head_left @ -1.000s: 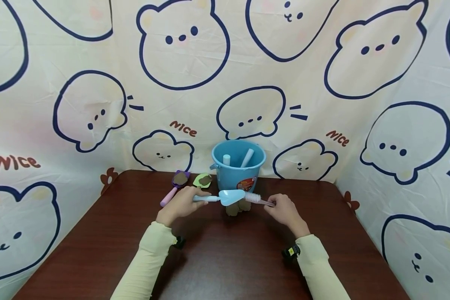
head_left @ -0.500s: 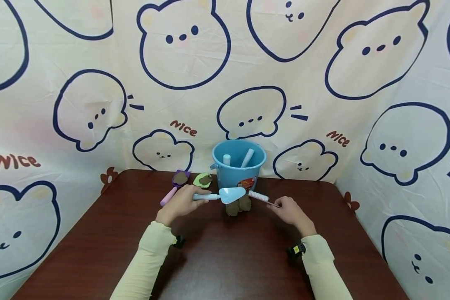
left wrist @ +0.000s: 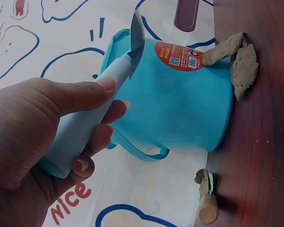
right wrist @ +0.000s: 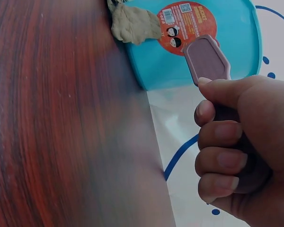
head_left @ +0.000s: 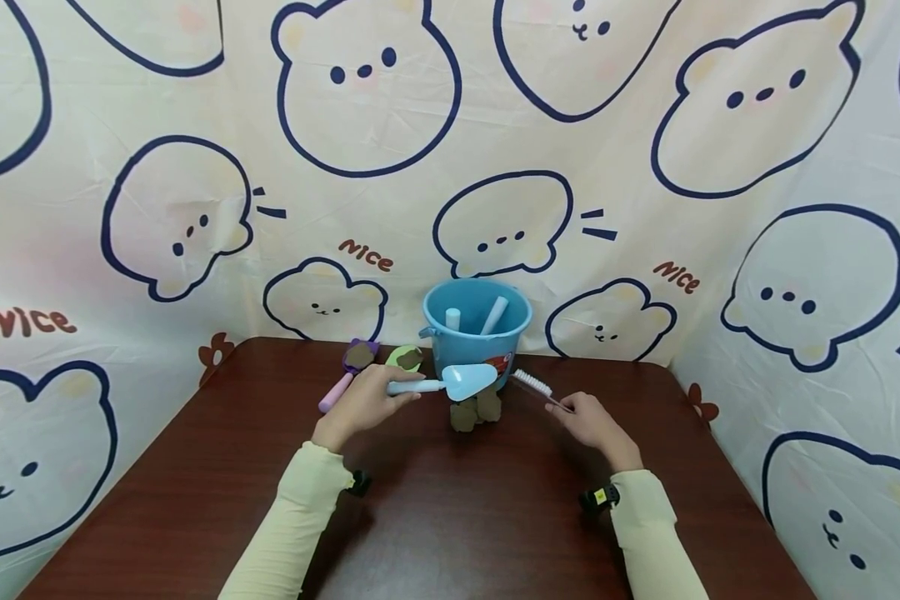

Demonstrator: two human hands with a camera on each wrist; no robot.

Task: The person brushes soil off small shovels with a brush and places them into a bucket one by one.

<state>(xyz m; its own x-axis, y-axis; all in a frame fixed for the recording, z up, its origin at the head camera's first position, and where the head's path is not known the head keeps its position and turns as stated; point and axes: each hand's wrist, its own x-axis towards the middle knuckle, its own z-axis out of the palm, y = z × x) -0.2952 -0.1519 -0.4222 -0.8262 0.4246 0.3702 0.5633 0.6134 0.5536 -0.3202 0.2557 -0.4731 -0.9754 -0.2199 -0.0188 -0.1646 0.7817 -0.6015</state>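
Observation:
My left hand (head_left: 363, 406) grips a light blue toy trowel (head_left: 468, 382) by its handle, the blade pointing right in front of the bucket. The left wrist view shows thumb and fingers curled round the pale trowel handle (left wrist: 87, 120). My right hand (head_left: 591, 423) holds a brush (head_left: 532, 382) with white bristles, its head pointing up and left, apart from the trowel blade. In the right wrist view the fingers are curled round the dark handle, with the mauve back of the brush (right wrist: 206, 61) showing. Below the trowel, brown clay-like lumps (head_left: 465, 415) sit on the table.
A blue bucket (head_left: 465, 352) with two pale handles sticking up inside stands at the back. Left of it lie a purple shovel with a pink handle (head_left: 335, 392) and a green scoop (head_left: 393, 360), both bearing brown lumps. Patterned cloth surrounds the brown table (head_left: 450, 517).
My right hand has moved right, drawing the brush away from the trowel blade, which it overlapped earlier. The trowel blade has risen slightly and shifted a little right; my left hand has barely moved.

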